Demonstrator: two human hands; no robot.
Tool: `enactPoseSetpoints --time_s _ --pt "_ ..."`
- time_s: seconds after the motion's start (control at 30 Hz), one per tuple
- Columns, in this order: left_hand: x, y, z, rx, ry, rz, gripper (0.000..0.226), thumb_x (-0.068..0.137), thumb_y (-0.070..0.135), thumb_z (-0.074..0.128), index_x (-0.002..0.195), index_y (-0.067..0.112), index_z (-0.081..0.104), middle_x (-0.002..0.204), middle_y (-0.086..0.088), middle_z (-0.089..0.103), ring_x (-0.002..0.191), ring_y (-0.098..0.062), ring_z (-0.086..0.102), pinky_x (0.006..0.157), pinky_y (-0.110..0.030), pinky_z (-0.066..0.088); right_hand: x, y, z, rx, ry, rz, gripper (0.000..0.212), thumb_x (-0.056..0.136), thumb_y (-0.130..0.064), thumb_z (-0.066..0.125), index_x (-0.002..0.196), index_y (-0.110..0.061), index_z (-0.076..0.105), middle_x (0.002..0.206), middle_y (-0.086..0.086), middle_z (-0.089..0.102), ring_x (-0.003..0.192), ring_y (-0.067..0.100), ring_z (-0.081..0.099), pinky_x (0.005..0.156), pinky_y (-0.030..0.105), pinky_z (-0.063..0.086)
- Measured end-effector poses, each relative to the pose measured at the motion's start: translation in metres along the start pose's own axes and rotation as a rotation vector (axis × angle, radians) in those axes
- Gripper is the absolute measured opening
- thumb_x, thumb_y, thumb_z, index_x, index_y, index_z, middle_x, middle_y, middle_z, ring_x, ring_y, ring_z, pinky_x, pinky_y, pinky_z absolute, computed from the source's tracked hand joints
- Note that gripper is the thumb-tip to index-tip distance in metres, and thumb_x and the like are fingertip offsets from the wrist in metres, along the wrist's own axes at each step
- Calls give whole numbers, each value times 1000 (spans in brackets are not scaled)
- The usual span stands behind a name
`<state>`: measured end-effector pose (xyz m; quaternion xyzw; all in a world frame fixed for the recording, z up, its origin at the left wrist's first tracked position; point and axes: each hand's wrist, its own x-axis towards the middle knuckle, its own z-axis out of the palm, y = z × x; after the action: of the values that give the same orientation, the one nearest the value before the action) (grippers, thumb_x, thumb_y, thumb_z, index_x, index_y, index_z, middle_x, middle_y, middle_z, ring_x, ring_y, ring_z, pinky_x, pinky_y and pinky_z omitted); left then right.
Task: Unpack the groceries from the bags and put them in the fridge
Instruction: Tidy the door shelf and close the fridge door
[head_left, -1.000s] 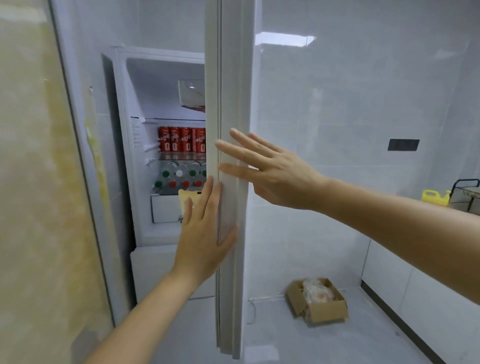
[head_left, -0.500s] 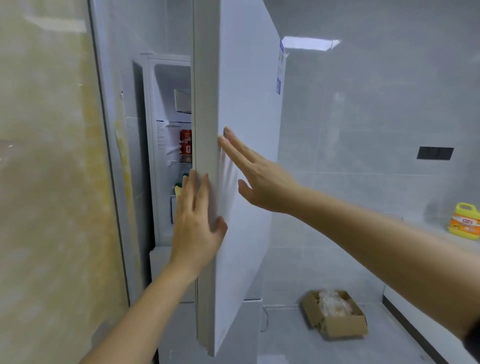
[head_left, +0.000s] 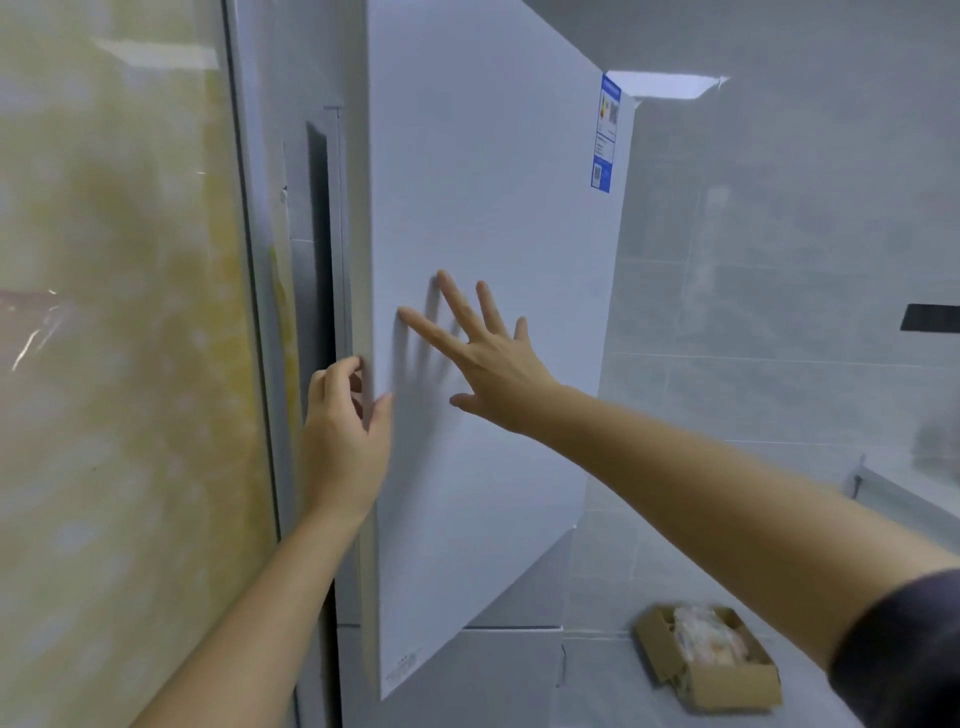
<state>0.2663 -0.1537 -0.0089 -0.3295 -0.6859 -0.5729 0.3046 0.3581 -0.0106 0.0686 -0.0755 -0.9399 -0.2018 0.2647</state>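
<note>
Mostly grey tiles cover the wall (head_left: 779, 260) and floor (head_left: 597, 691). One white fridge door (head_left: 493, 234) stands ajar at centre, leaving a narrow dark gap, plain but for one blue label (head_left: 605, 135). The left hand (head_left: 343, 431) curls its fingers round the door's edge. The right hand (head_left: 488, 364) lays spread, straight fingers on its front. One cardboard box (head_left: 732, 688) sits on the floor.

The fridge door (head_left: 493, 234) is finished in smooth, matt white, and a printed blue paper label (head_left: 605, 135) is stuck to it. Reflected light is carried by a glossy, yellowish stone-patterned panel (head_left: 104, 364) and by glazed grey wall tiles (head_left: 779, 286). The box (head_left: 727, 686) is made of dull brown cardboard, with crinkled clear plastic wrap (head_left: 696, 639) inside.
</note>
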Motion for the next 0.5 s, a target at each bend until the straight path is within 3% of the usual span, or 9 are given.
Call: enactPoseSetpoints --time_s 0.1,0.27,0.5 --pt "16 -19 1 -10 -14 -18 39 90 16 64 126 8 51 112 -3 53 88 -13 51 72 -24 40 22 -9 17 -2 -15 26 116 83 -30 75 148 -42 -21 156 4 -34 146 43 -14 104 69 31" --pt "42 -48 3 -31 -37 -78 39 93 14 60 130 9 48 119 -4 51 88 -9 46 76 -23 38 56 -19 39 -13 -26 40 116 81 -40 75 148 -44 -18 157 2 -32 146 43 -12 104 72 27" --pt "77 -89 15 -73 -52 -124 38 92 11 61 128 7 49 114 -8 55 90 -17 50 78 -26 40 64 4 71 -30 -50 164 115 79 -49 73 147 -46 -19 156 1 -33 145 43 -18 102 77 17"
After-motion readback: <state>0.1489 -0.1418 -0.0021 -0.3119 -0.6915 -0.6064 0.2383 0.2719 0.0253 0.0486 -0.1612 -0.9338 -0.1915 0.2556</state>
